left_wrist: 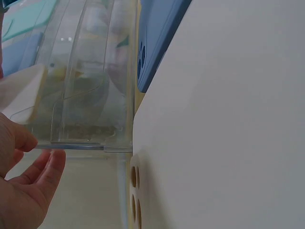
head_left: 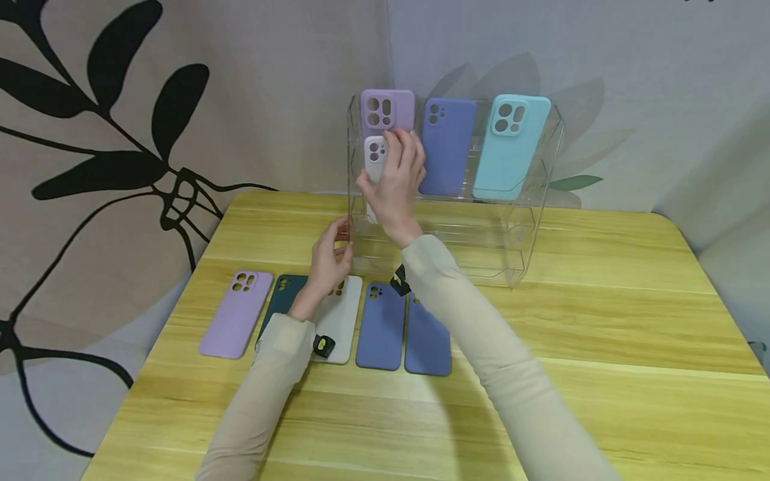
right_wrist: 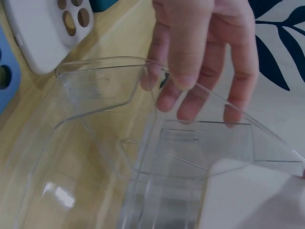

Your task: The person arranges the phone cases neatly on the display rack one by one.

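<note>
My right hand [head_left: 394, 177] grips a white phone case [head_left: 372, 168] by its sides, thumb on the left edge. The case stands upright at the left end of a clear stepped display stand [head_left: 511, 270], overlapping a lilac phone case [head_left: 402, 107] behind it. My left hand [head_left: 329, 257] pinches the stand's left side panel; in the right wrist view its thumb [right_wrist: 186, 67] lies on one face and its fingers behind the other. A blue-violet case [head_left: 448, 150] and a turquoise case [head_left: 512, 157] lean on the upper tier, right of my right hand.
On the wooden table [head_left: 631, 321], before the stand, lie a lilac case [head_left: 236, 317], a dark green case [head_left: 284, 294] and a white case [head_left: 345, 327] partly behind my left arm, then two blue cases [head_left: 380, 331]. A wall [head_left: 289, 80] rises behind the stand.
</note>
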`<move>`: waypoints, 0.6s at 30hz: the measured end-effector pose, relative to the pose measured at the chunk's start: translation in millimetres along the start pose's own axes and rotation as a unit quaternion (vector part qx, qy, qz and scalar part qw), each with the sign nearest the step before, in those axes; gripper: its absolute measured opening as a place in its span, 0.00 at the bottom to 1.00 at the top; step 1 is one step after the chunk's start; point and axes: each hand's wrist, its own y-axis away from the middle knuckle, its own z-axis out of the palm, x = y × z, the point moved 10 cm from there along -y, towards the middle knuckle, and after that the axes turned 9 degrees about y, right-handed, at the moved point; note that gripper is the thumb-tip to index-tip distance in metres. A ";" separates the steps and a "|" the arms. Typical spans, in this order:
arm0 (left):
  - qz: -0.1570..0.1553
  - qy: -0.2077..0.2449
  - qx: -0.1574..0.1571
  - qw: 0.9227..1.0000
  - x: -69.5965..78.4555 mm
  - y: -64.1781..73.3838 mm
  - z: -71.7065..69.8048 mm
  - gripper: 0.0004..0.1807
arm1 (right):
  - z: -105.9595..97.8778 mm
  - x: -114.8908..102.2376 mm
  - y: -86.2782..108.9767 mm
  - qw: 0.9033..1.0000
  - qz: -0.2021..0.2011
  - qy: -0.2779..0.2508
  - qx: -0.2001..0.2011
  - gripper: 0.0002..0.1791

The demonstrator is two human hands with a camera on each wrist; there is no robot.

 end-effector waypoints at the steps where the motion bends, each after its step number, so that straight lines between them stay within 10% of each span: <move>1: 0.001 0.000 0.001 1.000 0.4 0.1 -0.2 0.25 | 1.3 -1.0 1.1 1.000 -0.003 0.006 -0.004 0.34; 18: -0.008 0.016 0.002 1.000 0.0 0.0 -0.6 0.24 | 9.6 -1.3 21.2 0.999 0.009 0.035 -0.012 0.36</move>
